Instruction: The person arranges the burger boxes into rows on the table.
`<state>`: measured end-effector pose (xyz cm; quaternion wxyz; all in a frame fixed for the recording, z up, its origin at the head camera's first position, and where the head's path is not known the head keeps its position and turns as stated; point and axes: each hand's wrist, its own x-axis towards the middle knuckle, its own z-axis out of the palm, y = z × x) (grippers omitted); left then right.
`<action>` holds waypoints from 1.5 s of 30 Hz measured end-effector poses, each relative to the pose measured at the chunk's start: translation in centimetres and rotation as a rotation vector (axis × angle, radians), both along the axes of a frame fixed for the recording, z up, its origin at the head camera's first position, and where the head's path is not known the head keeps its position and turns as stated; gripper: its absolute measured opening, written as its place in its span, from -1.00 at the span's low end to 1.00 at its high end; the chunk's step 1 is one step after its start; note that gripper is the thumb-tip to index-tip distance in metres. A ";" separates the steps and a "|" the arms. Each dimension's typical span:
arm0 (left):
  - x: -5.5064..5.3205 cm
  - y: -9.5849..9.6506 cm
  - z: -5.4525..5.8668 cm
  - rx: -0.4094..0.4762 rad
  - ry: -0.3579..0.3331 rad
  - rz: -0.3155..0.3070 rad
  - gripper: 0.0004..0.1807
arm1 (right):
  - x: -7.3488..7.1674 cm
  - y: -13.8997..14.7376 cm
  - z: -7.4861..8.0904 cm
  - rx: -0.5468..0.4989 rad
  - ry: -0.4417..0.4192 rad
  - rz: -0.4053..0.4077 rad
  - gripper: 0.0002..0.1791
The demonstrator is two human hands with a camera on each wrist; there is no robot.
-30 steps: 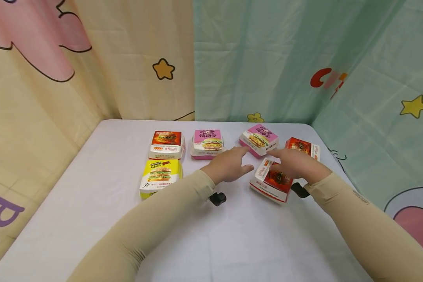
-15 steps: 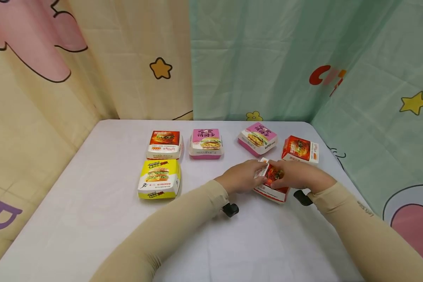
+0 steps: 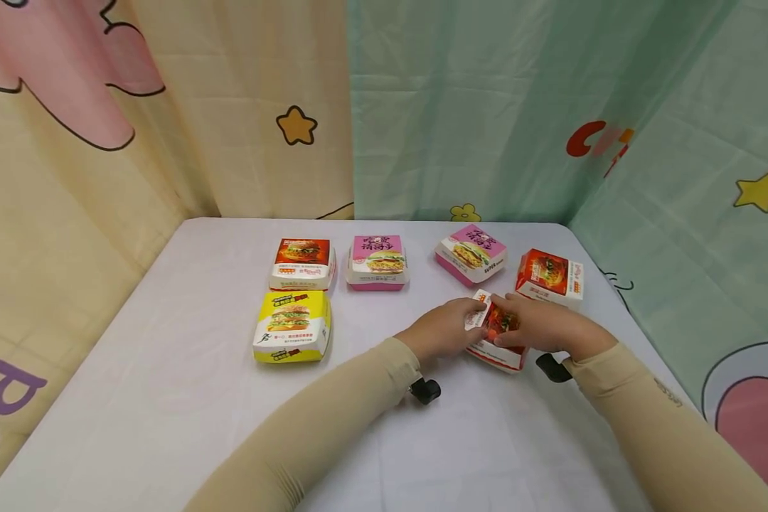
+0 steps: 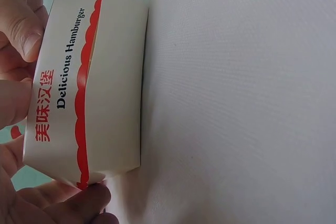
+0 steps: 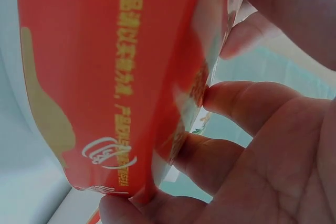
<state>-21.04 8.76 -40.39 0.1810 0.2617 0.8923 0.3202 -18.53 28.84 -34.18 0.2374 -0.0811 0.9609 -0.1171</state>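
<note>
A red and white hamburger box (image 3: 494,354) stands at the right of the table in the head view, turned at an angle. My left hand (image 3: 444,331) grips its left end; in the left wrist view, fingertips (image 4: 94,195) curl by the lid seam of the box (image 4: 113,87). My right hand (image 3: 550,327) holds the box from its right, thumb and fingers over the top. In the right wrist view, several bent fingers (image 5: 252,103) touch the lid's edge beside the red side of the box (image 5: 105,77). The hands hide part of the printed lid.
A second red box (image 3: 550,276) stands just behind my right hand. Two pink boxes, one angled (image 3: 471,254) and one straight (image 3: 376,262), line the back. At left, a red box (image 3: 303,263) stands behind a yellow box (image 3: 292,326). Curtains (image 3: 461,107) border the table.
My left hand has moved right onto the box's left end. My right hand has settled over its top, its forefinger no longer stretched toward the angled pink box. The boxes have hardly moved.
</note>
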 end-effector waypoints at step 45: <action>1.4 -4.4 2.2 -0.169 0.163 0.122 -0.50 | -0.9 -3.2 -0.2 -0.123 0.012 0.147 -0.14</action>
